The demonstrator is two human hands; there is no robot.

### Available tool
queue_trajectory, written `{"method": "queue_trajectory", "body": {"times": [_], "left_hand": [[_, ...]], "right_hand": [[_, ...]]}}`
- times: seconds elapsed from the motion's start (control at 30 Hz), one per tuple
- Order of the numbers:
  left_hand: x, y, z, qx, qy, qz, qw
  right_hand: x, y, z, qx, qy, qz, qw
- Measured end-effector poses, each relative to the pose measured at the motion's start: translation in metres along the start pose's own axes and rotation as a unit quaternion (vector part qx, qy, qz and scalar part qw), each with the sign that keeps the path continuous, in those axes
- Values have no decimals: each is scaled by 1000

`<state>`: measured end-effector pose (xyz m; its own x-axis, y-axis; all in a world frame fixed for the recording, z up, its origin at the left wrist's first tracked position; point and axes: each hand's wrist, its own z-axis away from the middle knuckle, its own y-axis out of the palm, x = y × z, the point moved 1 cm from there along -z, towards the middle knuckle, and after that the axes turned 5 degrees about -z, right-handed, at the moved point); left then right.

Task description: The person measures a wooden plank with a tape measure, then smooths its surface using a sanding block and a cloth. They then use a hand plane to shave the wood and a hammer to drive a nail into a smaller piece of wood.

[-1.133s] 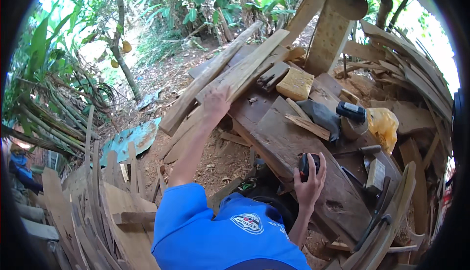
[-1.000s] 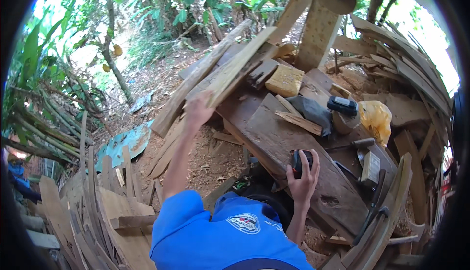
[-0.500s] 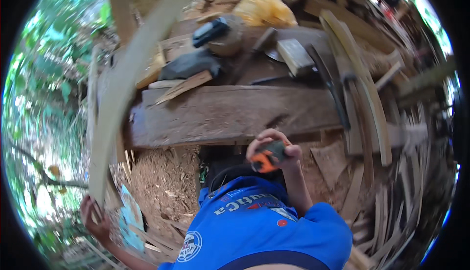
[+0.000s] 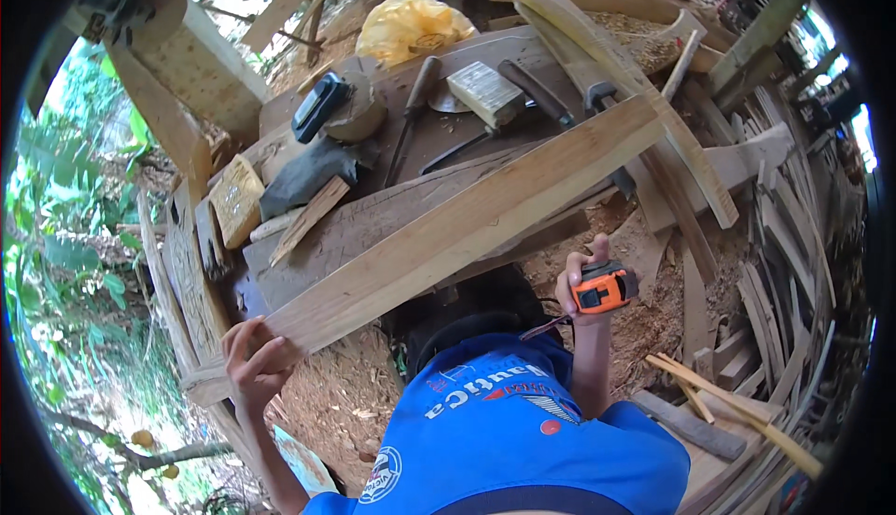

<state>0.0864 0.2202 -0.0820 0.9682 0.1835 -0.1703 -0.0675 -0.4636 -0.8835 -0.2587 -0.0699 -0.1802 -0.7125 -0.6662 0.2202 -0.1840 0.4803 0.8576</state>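
My left hand (image 4: 254, 358) is closed on the near left end of a long pale wooden board (image 4: 467, 202). The board slants across the workbench (image 4: 280, 272) from lower left to upper right, its far end over the right part of the bench. In my right hand (image 4: 577, 284) is an orange and black tape measure (image 4: 605, 288), held near the bench's front edge, below the board. A thin strap or cord hangs from it; I see no blade drawn out.
On the bench lie a stone-like block (image 4: 485, 92), a chisel-like tool (image 4: 412, 114), a hammer (image 4: 611, 132), a dark cloth (image 4: 313, 174) and a black device (image 4: 321, 106). A yellow plastic bag (image 4: 411, 28) sits behind. Wood scraps (image 4: 779, 291) crowd the right; shavings cover the ground.
The board has swung down from standing up at the left to lying slanted across the bench. My right hand has moved right with the tape measure. The view has shifted too.
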Motion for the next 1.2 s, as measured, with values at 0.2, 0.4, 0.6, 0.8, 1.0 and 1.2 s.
{"method": "queue_trajectory", "body": {"times": [0.2,0.4,0.6,0.8,1.0,1.2], "left_hand": [[17,49,-16,61,-32,69,995],[14,42,-32,134,-69,74,986],[-68,26,-51,124,-219,397,882],[-142,55,-71,73,-206,646,731],[-125,24,-72,-29,56,352,934],[-101,26,-58,116,-261,518,806]], "right_hand": [[-11,19,-12,-212,-101,81,969],[-23,30,-40,-198,22,239,950],[-62,62,-69,-13,-3,664,748],[-114,92,-67,94,-13,668,738],[-112,98,-77,-75,322,309,892],[-119,72,-78,66,139,566,810]]}}
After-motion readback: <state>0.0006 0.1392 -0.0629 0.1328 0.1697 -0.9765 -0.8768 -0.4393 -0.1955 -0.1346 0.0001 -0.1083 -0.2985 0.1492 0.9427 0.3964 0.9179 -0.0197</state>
